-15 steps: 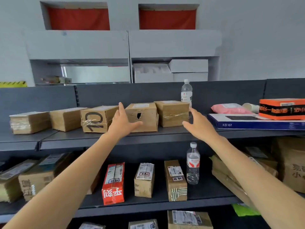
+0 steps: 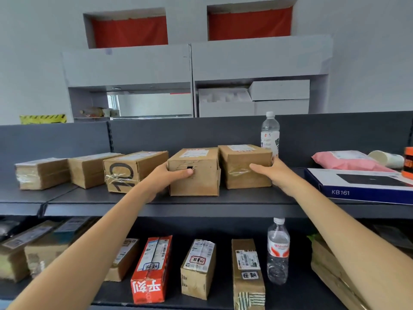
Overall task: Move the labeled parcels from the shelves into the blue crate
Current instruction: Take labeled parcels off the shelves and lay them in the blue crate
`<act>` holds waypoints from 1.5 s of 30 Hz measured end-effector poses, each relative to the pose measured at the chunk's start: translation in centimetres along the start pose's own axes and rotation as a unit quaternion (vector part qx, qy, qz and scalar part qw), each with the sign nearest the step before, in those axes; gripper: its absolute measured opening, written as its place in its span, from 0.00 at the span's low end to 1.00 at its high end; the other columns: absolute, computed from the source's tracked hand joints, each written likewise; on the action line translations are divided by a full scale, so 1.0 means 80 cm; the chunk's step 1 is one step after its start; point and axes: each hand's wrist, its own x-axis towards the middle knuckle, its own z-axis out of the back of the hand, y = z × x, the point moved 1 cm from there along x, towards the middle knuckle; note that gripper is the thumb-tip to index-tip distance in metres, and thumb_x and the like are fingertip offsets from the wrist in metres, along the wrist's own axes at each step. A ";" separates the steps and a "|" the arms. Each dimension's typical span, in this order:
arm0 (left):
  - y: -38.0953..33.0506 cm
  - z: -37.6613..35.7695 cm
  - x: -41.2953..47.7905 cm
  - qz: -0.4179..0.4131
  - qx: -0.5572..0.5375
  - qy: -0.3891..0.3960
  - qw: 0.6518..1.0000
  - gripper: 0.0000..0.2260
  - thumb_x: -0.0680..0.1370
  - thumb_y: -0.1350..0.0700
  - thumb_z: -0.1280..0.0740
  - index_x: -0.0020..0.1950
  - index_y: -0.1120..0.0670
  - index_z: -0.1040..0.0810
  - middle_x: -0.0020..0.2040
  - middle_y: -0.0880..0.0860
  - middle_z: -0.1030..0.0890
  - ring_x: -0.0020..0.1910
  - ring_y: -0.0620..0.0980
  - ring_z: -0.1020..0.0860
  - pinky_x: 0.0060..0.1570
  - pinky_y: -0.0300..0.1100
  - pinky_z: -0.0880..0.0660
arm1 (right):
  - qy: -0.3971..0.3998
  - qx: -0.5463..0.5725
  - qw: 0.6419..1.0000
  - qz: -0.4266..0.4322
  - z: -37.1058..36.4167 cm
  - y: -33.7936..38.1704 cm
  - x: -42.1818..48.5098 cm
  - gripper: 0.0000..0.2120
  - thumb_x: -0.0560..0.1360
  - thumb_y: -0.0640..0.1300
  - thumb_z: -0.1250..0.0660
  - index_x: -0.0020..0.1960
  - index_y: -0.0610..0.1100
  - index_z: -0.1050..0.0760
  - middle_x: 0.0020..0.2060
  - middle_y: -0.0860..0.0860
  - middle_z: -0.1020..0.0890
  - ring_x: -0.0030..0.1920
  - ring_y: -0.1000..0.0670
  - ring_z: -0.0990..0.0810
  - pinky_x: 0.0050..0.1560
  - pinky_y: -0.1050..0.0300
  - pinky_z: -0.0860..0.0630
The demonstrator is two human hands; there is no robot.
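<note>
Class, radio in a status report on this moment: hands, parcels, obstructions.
Left hand grips holed parcel, right hand grips taped parcel beside it. Both parcels on upper shelf. Water bottle stands just behind taped parcel.

Left hand (image 2: 164, 179): shown bare, wrist included
Right hand (image 2: 276, 173): shown bare likewise
Forearms (image 2: 100, 242): seen uncovered — bare to the frame's edge

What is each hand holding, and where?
Left hand grips holed brown cardboard box, front-left edge; right hand grips taped brown cardboard box, front-right edge.
</note>
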 end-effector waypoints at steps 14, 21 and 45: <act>-0.010 -0.021 -0.040 -0.104 -0.040 -0.073 0.991 0.25 0.73 0.52 0.24 0.68 0.48 0.26 0.59 0.44 0.18 0.58 0.42 0.20 0.63 0.42 0.25 | -0.101 -0.042 0.989 0.104 -0.026 0.005 -0.028 0.22 0.73 0.47 0.27 0.64 0.49 0.28 0.57 0.52 0.19 0.59 0.49 0.22 0.62 0.49 0.25; -0.019 0.028 -0.122 -0.185 -0.078 -0.151 0.968 0.25 0.71 0.61 0.24 0.66 0.49 0.26 0.52 0.40 0.15 0.54 0.38 0.19 0.48 0.29 0.23 | -0.096 0.003 0.970 0.223 -0.073 0.052 -0.086 0.27 0.73 0.45 0.26 0.69 0.50 0.32 0.57 0.57 0.21 0.57 0.60 0.23 0.56 0.63 0.26; 0.205 0.358 -0.645 0.089 -0.072 -0.524 0.844 0.27 0.73 0.50 0.28 0.69 0.45 0.33 0.59 0.48 0.19 0.57 0.49 0.19 0.57 0.49 0.22 | 0.391 0.182 0.899 0.069 -0.666 0.060 -0.365 0.17 0.80 0.50 0.40 0.68 0.59 0.30 0.59 0.60 0.19 0.62 0.59 0.24 0.68 0.54 0.32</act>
